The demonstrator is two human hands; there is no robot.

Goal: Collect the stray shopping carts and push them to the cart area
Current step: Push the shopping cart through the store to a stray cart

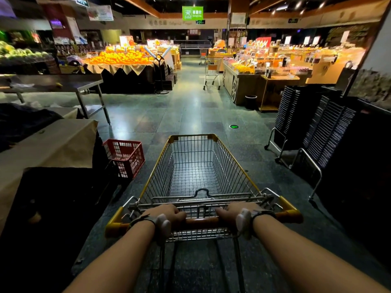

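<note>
Head camera: both hands are wrapped over the shopping cart's handle bar, left hand and right hand set either side of its middle, likely for even steering. The empty cart stretches straight ahead of the grip, up the aisle. Far beyond its nose, slightly right, a stray cart stands beside the produce stand.

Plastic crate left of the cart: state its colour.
Red crate, latticed sides, clearest in the head view.
</note>
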